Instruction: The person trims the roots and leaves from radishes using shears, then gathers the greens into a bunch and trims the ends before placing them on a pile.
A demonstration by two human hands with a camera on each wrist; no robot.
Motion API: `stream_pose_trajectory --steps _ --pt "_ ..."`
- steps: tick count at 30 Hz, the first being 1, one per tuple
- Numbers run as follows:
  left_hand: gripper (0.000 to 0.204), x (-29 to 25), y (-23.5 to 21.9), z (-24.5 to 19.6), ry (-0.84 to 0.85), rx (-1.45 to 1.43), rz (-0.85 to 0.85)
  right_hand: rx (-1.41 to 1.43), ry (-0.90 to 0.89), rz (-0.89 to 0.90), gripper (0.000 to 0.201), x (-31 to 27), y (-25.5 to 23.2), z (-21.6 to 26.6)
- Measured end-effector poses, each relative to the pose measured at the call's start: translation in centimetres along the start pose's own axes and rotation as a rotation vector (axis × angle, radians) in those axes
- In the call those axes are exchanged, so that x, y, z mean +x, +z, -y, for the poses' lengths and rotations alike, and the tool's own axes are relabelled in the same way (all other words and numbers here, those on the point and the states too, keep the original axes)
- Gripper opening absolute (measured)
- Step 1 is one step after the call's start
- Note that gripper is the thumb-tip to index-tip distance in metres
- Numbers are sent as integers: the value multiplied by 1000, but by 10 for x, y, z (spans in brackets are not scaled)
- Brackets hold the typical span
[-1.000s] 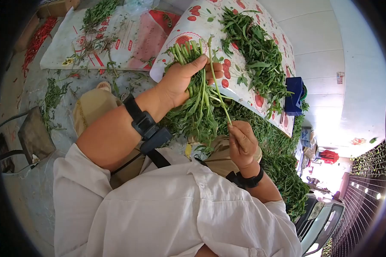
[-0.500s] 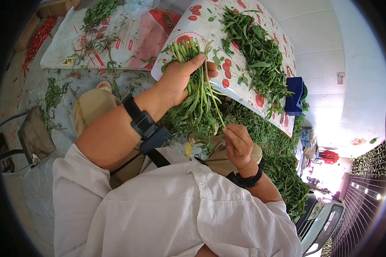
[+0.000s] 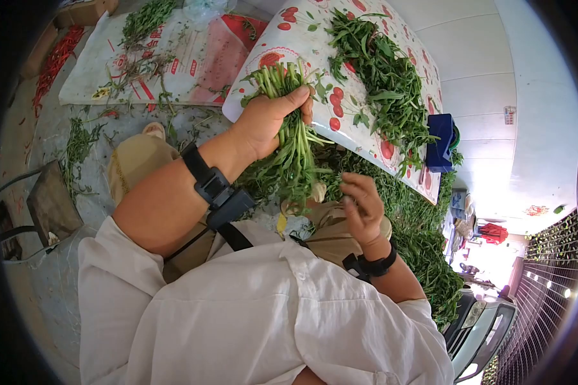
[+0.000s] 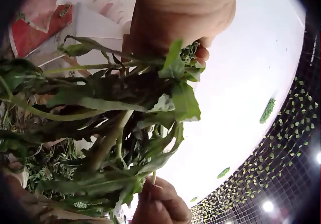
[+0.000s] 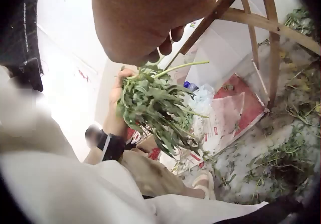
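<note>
My left hand (image 3: 263, 125) grips a bunch of leafy green stems (image 3: 295, 163) around its middle. Cut stem ends stick up above the thumb, and leaves hang down over my lap. In the right wrist view the same bunch (image 5: 153, 106) shows from the side, one long stem jutting out of it. My right hand (image 3: 364, 208) hovers just below and right of the leaf tips, fingers loosely bent and spread. The left wrist view puts its fingertips (image 4: 155, 189) right by the lower leaves. A small heap of similar greens (image 3: 391, 90) lies on the cherry-print table cover (image 3: 314, 38).
A blue box (image 3: 440, 142) stands at the table's right edge. Under the table and to the right spreads a large pile of greens (image 3: 417, 256). Printed sheeting (image 3: 199, 64) with plant scraps covers the floor at left, near red chillies (image 3: 58, 61) and a metal-framed seat (image 3: 55, 199).
The right hand held the end of a long stem and laid it along the bunch; its fingers have since loosened and spread. The left hand keeps its grip, fingers now curled closer round the stems.
</note>
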State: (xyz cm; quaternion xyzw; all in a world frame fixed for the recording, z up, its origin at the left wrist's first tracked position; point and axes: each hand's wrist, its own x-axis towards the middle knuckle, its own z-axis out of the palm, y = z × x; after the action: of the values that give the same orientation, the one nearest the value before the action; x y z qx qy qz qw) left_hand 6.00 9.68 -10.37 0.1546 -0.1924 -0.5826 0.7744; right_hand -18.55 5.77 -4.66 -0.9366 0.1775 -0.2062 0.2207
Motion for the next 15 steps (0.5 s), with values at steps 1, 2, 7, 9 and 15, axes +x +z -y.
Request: stream_pose_trajectory --steps 1,2,7,9,15 --pt "22 -1 1 0 20 75 8 47 45 -47 22 5 -2 -1" --pt "21 -2 2 0 36 149 20 92 93 -98 20 13 -4 -4" --pt "26 -6 7 6 -19 385 118 326 345 -118 20 76 -2 8" --pt "25 -8 12 6 -11 400 148 450 388 -126 22 94 11 11" --pt "24 -6 7 12 -39 309 176 695 474 -64 20 120 25 26"
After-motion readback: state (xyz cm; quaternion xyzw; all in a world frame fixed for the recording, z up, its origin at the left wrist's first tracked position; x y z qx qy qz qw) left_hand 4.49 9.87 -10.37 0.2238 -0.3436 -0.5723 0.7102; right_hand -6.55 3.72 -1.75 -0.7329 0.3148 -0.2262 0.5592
